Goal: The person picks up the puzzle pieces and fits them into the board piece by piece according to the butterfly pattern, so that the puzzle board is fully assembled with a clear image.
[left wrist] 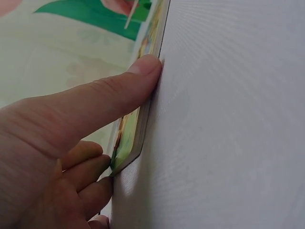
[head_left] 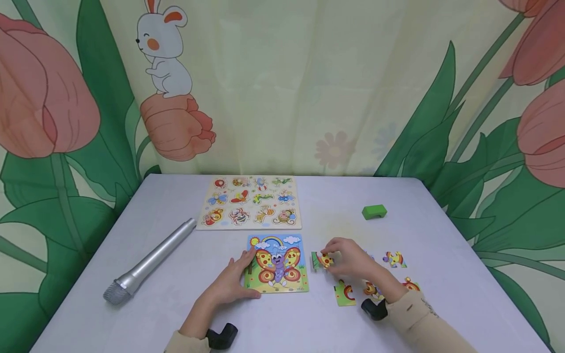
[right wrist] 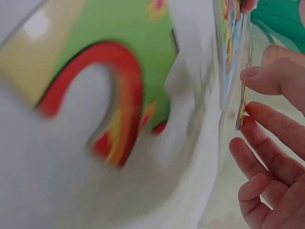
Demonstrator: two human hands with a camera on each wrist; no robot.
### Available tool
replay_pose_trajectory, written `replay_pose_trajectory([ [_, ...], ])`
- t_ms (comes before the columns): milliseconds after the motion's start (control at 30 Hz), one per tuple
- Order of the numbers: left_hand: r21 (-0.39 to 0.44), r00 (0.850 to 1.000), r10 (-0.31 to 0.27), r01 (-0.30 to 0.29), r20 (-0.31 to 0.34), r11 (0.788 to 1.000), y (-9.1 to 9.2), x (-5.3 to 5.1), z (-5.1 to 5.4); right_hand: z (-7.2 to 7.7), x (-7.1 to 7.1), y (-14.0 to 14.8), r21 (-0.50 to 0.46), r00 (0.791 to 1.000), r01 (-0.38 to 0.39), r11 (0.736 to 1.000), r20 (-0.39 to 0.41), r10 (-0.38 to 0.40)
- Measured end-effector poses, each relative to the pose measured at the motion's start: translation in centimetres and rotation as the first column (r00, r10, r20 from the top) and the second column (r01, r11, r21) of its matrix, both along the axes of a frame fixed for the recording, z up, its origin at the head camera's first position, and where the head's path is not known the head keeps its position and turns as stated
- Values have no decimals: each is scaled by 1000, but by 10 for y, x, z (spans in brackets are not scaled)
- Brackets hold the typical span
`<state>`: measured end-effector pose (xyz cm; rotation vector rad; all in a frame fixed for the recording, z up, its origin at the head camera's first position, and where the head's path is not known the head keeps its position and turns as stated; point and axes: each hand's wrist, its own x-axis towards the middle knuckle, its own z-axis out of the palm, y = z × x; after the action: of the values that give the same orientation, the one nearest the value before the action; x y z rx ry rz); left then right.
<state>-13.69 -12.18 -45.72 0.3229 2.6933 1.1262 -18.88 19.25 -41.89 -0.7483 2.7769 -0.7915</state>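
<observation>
A square butterfly puzzle board (head_left: 278,264) lies flat near the table's middle, showing a purple-bodied butterfly under a rainbow. My left hand (head_left: 234,279) rests against its lower left corner, thumb along the near edge and other fingers at the left side. In the left wrist view, the straight thumb (left wrist: 109,90) touches the board's edge. Just right of the board, my right hand (head_left: 353,257) pinches a puzzle piece (head_left: 319,261) with green and yellow-red print. Below that hand lies a green puzzle piece (head_left: 344,294) with a red curve, blurred close up in the right wrist view.
More loose pieces lie to the right, including a purple-and-orange one (head_left: 395,259) and one (head_left: 411,283) partly behind the right sleeve. An insect puzzle board (head_left: 251,203) lies at the back, a silver microphone (head_left: 150,264) at the left, a green block (head_left: 374,212) at the back right.
</observation>
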Motion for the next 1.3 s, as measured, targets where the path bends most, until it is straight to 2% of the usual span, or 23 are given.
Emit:
replay_pose_trajectory([
  [133, -1, 1000, 15, -15, 6, 1000, 0, 0, 0, 3, -1, -19, 0, 1000, -24, 1000, 11, 24],
  [233, 1, 1000, 22, -22, 15, 1000, 0, 1, 0, 5, -3, -33, -1, 996, -93, 996, -3, 93],
  [367, 8, 1000, 26, -26, 18, 1000, -1, 1, 0, 7, -7, -53, 12, 982, -182, 983, -48, 182],
  [567, 20, 1000, 24, -25, 20, 999, -1, 1, 1, 7, -13, -80, 64, 963, -255, 965, -72, 259],
  [967, 34, 1000, -3, 3, 5, 999, -3, -1, -2, 2, -16, -124, 137, 963, -259, 956, -37, 266],
  [1300, 39, 1000, -17, 17, -2, 999, -4, -1, -2, -2, -17, -143, 168, 969, -232, 958, -42, 242],
])
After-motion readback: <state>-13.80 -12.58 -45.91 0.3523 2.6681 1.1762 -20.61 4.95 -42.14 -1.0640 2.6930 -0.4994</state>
